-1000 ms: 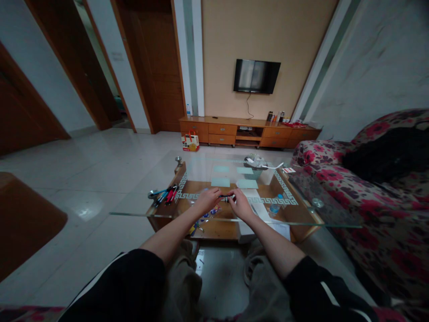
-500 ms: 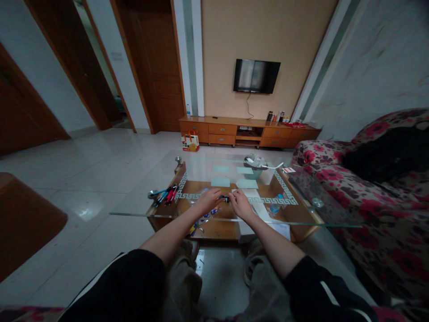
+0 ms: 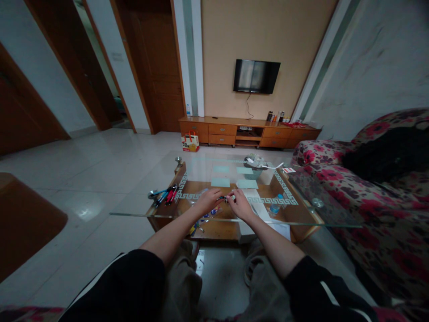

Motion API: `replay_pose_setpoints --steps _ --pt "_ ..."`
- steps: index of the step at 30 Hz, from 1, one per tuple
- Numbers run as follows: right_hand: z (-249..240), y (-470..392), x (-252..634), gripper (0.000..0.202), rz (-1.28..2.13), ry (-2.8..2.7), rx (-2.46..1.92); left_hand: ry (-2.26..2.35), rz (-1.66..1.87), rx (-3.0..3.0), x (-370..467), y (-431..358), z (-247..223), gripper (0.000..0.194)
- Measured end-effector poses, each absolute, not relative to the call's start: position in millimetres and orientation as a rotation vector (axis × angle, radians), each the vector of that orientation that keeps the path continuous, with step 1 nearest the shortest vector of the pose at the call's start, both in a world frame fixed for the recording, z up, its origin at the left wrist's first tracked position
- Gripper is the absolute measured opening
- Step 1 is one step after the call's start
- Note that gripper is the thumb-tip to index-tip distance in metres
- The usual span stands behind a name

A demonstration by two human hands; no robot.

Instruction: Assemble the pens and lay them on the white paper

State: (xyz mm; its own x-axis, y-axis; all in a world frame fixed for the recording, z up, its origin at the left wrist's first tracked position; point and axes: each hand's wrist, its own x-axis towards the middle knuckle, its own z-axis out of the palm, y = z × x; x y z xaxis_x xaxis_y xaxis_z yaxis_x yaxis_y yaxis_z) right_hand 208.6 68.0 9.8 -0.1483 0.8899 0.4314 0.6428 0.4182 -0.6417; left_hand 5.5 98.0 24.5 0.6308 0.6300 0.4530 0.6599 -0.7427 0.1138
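Over the near part of the glass table [image 3: 134,197], my left hand [image 3: 210,200] and my right hand [image 3: 239,204] are close together. Between their fingertips is a slim dark pen [image 3: 222,197], pinched from both sides. Most of it is covered by the fingers, so its ends are hard to make out. To the left, a bunch of blue, black and red pens [image 3: 166,195] lies on the glass. A clear plastic packet [image 3: 209,215] shows just under my left forearm.
A basket [image 3: 257,172] holding plastic bags stands toward the table's far right. On the right are a water bottle [image 3: 275,205] and a white box [image 3: 246,231], seen at or through the glass. A flowered sofa [image 3: 321,179] flanks the table; a low cabinet [image 3: 221,129] lines the wall.
The fingers of my right hand have shifted slightly on the pen, and a lighter bit shows beside them. My left hand is almost unmoved.
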Motion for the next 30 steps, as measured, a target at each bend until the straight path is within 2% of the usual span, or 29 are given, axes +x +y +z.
replay_pose_setpoints --steps 4,9,15,19,24,30 --pt "9.1 67.0 207.4 0.012 0.385 -1.885 -1.307 -1.102 -0.728 -2.772 5.0 97.9 24.1 0.015" --pt "9.5 67.4 207.6 0.028 0.380 -1.916 -1.293 -1.101 -0.743 -2.786 4.1 97.7 23.4 0.014" --pt "9.4 67.5 208.0 0.015 0.391 -1.902 -1.294 -1.107 -0.751 -2.821 4.8 97.6 25.2 0.014" --pt "9.0 67.6 207.7 0.025 0.375 -1.905 -1.290 -1.095 -0.752 -2.831 4.8 96.6 26.4 0.013" --pt "9.0 67.4 208.0 0.018 0.400 -1.904 -1.298 -1.091 -0.734 -2.821 4.5 97.1 25.8 0.015" --pt "7.1 68.4 208.3 0.024 0.376 -1.907 -1.296 -1.082 -0.718 -2.828 4.9 97.6 25.9 0.014"
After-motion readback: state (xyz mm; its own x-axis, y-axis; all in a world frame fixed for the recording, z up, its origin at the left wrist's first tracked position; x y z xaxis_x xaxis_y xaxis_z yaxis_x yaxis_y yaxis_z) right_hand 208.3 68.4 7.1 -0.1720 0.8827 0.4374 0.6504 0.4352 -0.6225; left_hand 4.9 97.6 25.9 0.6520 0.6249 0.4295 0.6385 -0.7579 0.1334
